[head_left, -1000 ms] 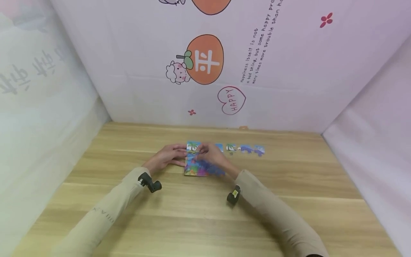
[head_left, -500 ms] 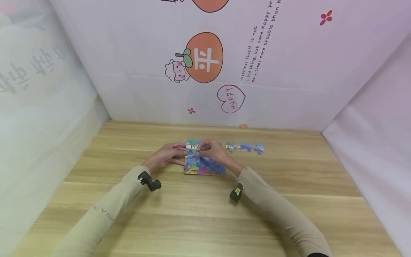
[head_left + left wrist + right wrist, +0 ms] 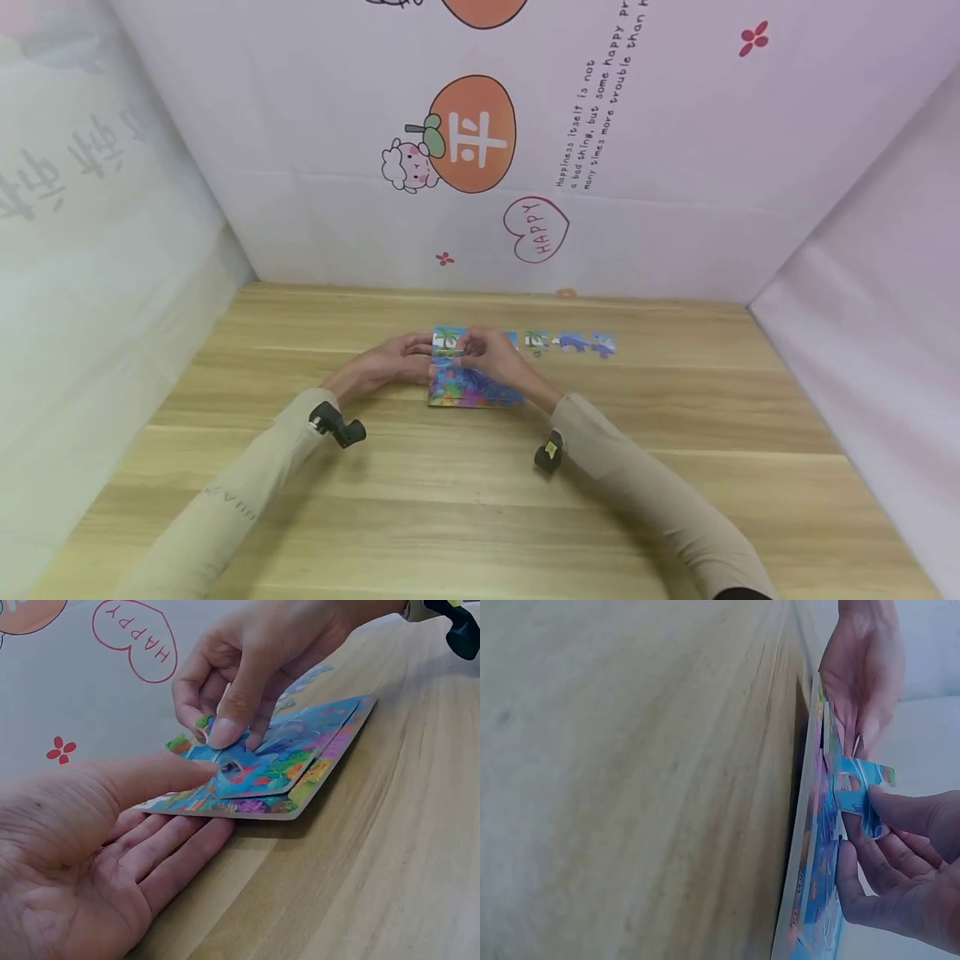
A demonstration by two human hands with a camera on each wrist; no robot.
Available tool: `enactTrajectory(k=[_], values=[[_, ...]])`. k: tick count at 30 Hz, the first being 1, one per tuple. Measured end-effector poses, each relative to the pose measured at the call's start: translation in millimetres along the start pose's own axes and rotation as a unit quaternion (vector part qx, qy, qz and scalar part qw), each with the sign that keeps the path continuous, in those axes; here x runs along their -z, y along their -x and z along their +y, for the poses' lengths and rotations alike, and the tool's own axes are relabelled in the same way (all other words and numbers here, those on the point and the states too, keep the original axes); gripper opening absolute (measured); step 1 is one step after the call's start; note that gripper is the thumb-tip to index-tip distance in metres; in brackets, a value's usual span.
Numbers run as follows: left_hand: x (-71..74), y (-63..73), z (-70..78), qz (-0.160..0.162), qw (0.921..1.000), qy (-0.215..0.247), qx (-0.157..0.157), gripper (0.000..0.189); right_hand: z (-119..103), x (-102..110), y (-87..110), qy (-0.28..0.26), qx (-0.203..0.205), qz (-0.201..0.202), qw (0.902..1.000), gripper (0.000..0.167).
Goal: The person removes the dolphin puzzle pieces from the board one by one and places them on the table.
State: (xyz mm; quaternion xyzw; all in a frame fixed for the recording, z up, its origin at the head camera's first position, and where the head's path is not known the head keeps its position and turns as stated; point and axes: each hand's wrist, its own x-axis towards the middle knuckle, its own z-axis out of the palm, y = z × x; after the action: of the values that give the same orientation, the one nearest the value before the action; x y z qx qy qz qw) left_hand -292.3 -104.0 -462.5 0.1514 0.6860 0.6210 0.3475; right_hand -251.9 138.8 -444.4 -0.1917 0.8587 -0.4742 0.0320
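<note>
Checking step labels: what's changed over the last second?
Left hand: thumb swung away from the person, toward its fingers, now over the board. Right hand pinches a piece; can't tell whether that grip changed. Unchanged: right hand above the board, loose pieces in their row.

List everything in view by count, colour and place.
Table: one, light wood, foreground
Puzzle board: one, multicoloured, back of table
Loose puzzle pieces: three, multicoloured, right of board
Held puzzle piece: one, mostly blue, over board
Walls: three, whitish, around table
Wall prints: several, orange, red and dark, mostly back wall
Left grip: one, at board's left edge
Right grip: one, holding that piece
Sleeves: two, beige, forearms
Wrist cameras: two, black, at cuffs
</note>
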Motion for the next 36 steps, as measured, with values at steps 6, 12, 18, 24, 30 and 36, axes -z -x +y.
enactTrajectory(k=[6, 12, 18, 24, 30, 36], values=[[-5.7, 1.1, 0.3, 0.005, 0.9980, -0.061, -0.020, 0.088, -2.2, -1.9, -0.3, 0.008, -0.007, -0.002, 0.9999, 0.013], [-11.9, 2.8, 5.7, 0.010, 0.9968, -0.074, -0.030, 0.085, -4.8, -1.7, 0.1, 0.011, -0.016, -0.005, 0.9998, 0.014], [-12.8, 4.0, 9.8, 0.005, 0.9967, -0.078, -0.019, 0.087, -6.8, -3.0, 0.8, 0.011, -0.016, -0.001, 0.9998, 0.015], [-18.4, 0.4, 9.2, 0.007, 0.9960, -0.081, -0.036, 0.083, -6.9, -4.8, 1.6, -0.004, -0.025, 0.000, 0.9997, 0.016], [-25.1, 1.3, 12.7, 0.029, 0.9947, -0.094, -0.028, 0.086, -7.0, -0.8, 0.6, -0.008, -0.045, -0.010, 0.9989, 0.016], [-25.2, 1.3, 15.5, 0.037, 0.9913, -0.125, -0.016, 0.087, -10.6, 7.5, -7.0, -0.114, -0.106, -0.018, 0.9877, 0.016]])
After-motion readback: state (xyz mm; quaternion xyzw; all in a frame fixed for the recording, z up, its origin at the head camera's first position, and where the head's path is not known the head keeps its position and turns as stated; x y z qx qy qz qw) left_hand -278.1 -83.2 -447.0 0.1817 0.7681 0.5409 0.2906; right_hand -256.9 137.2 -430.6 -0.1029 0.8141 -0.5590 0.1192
